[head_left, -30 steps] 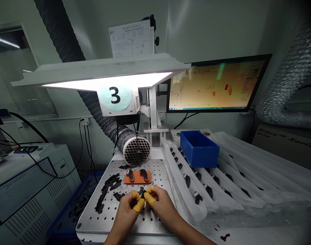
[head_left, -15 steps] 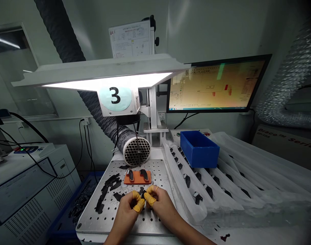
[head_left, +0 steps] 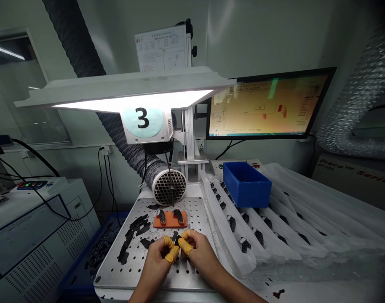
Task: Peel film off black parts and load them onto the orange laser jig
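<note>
Yellow finger cots cover the fingertips of my left hand (head_left: pixel 162 253) and my right hand (head_left: pixel 195 247). Both hands are closed in a pinch on a small black part (head_left: pixel 177 240), held between them over the perforated metal plate (head_left: pixel 186 275). The fingers hide most of that part. Just beyond them, an orange block (head_left: pixel 169 220) carries two black curved pieces (head_left: pixel 179 216). Several flat black pieces (head_left: pixel 128 240) lie on the plate to the left of my left hand, and a smaller dark piece (head_left: pixel 145 243) sits close beside it.
White foam sleeves (head_left: pixel 224 235) holding several black patterned parts stretch along the right, with a blue bin (head_left: pixel 247 185) on them. A round duct grille (head_left: pixel 169 187) stands at the plate's back. Overhead hangs a lit lamp panel (head_left: pixel 126 86); a monitor (head_left: pixel 268 107) is behind.
</note>
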The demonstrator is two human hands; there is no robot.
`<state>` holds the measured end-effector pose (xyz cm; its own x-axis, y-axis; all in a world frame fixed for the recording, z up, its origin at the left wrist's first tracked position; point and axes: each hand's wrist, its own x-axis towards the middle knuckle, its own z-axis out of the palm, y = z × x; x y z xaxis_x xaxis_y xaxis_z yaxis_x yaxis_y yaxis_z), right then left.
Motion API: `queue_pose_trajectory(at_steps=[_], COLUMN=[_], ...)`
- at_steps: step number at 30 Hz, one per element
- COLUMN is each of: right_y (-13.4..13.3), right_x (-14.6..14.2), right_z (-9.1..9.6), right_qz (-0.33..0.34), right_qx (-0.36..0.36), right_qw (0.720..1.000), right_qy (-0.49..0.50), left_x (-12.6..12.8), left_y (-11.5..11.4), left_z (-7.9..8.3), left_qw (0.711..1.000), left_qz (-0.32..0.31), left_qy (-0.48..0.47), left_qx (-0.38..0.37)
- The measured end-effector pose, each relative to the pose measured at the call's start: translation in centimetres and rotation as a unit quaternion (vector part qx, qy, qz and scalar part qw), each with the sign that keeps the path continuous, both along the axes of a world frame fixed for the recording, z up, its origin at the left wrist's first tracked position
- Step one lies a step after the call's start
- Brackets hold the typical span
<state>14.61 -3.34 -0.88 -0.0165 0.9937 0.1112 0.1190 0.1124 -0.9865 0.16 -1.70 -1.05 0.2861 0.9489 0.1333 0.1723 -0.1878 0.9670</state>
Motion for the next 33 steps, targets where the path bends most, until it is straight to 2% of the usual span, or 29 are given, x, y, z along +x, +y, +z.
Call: queue_pose_trajectory(at_steps=[9,33], right_y=[-0.11,-0.07], right_x=[0.06,0.06], right_z=[0.02,-0.01], right_qz=[-0.002,-0.002], right_qx=[0.001,0.005], right_qw=[1.000,1.000], right_qy=[-0.009,-0.008], left_x=[-0.33,-0.27], left_y=[0.38,0.28], left_z=[-0.74,-0.32], left_qw=[1.000,1.000], left_qz=[-0.013,-0.016], left_qy=[0.001,0.007], left_qx=[-0.006,-0.009])
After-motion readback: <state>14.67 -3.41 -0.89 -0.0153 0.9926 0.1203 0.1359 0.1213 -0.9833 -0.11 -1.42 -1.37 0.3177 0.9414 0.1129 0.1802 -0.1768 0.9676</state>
